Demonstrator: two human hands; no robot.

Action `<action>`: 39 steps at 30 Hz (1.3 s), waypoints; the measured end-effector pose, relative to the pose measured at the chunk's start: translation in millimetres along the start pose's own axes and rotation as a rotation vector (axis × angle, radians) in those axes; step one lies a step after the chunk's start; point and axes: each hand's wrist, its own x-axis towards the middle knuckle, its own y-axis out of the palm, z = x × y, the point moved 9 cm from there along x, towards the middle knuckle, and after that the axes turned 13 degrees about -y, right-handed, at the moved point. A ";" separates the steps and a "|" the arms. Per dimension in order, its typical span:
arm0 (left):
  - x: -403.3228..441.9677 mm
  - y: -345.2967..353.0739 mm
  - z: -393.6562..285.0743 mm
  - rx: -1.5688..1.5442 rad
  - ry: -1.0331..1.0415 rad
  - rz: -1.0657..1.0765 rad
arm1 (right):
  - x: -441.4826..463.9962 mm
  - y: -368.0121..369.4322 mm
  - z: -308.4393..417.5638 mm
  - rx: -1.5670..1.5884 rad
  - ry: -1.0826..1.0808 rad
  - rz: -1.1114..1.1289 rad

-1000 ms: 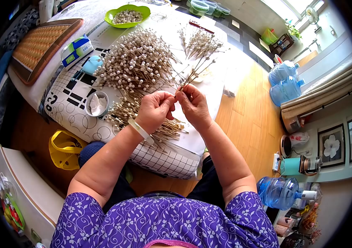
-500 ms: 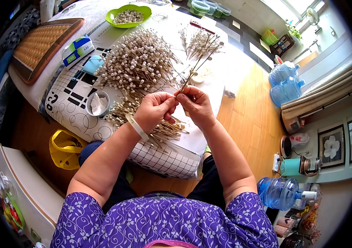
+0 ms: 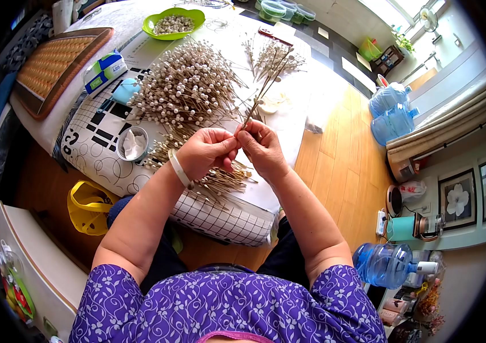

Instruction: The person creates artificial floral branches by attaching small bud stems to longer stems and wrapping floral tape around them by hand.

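Above the table, my right hand (image 3: 263,150) is closed on the lower ends of a small bunch of thin brown stems (image 3: 262,94) whose dark tips point up and right. My left hand (image 3: 207,151) pinches at the same lower ends, its fingertips touching my right hand; the exact hold is too small to make out. Behind my left hand lies a large pile of stems with pearly white heads (image 3: 189,83). Under my left wrist is another heap of stems (image 3: 220,182). A smaller bunch (image 3: 274,59) lies beyond my right hand, near a pale coil (image 3: 272,104).
On the table are a green bowl of beads (image 3: 174,24), a tissue pack (image 3: 105,71), a light blue object (image 3: 125,91), a small cup with white tissue (image 3: 133,143) and a red phone (image 3: 275,37). A yellow bag (image 3: 90,208) is at lower left, with water bottles (image 3: 392,123) at right.
Both hands have shifted slightly left. The stems in my right hand have swung from leaning right to standing more upright in view.
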 end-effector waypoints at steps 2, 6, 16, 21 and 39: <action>-0.1 -2.8 -1.1 0.014 0.032 -0.015 | 1.6 3.9 4.7 -0.044 -0.007 0.044; -5.6 -1.4 -5.1 0.034 0.071 -0.053 | -2.0 -2.7 3.6 0.031 0.129 0.077; -10.9 -2.1 -8.6 0.057 0.161 -0.103 | -12.6 7.8 31.5 -0.698 -0.036 0.158; -18.2 9.3 -14.4 0.030 0.245 -0.001 | -14.3 20.3 30.2 -0.880 0.027 0.173; -6.1 -14.8 -15.6 -0.048 0.220 -0.191 | -15.7 -16.4 3.8 -0.548 -0.083 0.024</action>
